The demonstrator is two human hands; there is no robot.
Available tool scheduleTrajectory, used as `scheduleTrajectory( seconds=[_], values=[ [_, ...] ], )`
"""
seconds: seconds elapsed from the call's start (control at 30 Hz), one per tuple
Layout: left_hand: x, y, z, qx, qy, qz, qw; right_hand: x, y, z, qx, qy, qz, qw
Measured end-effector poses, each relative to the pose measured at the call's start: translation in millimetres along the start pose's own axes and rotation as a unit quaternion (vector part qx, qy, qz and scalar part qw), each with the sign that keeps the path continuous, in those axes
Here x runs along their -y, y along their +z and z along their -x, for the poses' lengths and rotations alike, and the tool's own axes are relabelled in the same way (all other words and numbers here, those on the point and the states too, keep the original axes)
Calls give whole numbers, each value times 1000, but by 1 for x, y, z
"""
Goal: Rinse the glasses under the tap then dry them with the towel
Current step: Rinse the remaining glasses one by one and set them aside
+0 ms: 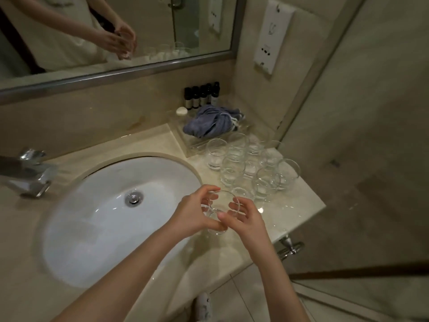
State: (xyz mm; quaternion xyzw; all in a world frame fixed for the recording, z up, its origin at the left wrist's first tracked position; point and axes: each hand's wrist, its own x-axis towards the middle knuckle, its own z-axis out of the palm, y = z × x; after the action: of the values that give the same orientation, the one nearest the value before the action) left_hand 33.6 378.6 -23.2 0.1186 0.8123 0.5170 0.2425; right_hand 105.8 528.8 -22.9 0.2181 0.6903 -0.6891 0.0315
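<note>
I hold one clear glass (223, 201) upright in both hands, over the counter just right of the white sink (92, 228). My left hand (197, 214) wraps its left side and my right hand (243, 219) cups its right side. Several more clear glasses (250, 166) stand clustered on the counter behind it. A crumpled blue-grey towel (209, 123) lies in a clear tray at the back. The chrome tap (32, 173) sits at the sink's left, and no water is visibly running.
Small dark toiletry bottles (202, 95) and a white soap (181, 111) stand against the back wall. A mirror (116, 31) hangs above. The beige counter (301, 205) ends at the right, beside a glass door with a chrome handle (290, 247).
</note>
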Motion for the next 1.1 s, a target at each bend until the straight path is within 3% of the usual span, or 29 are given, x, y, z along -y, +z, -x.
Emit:
scheduleTrajectory(
  seconds=[0.23, 0.5, 0.7, 1.1],
  values=[
    [-41, 52, -32, 117, 91, -154, 977, -4, -61, 13, -100, -28, 56, 993],
    [-82, 104, -78, 178, 179, -263, 931, -7, -120, 0, -196, -28, 123, 972],
    [-99, 134, -115, 153, 244, -423, 859, -9, -151, -23, -235, -20, 135, 962],
    [-101, 161, -162, 147, 253, -476, 830, -13, -173, -54, -255, -2, 130, 958]
  ],
)
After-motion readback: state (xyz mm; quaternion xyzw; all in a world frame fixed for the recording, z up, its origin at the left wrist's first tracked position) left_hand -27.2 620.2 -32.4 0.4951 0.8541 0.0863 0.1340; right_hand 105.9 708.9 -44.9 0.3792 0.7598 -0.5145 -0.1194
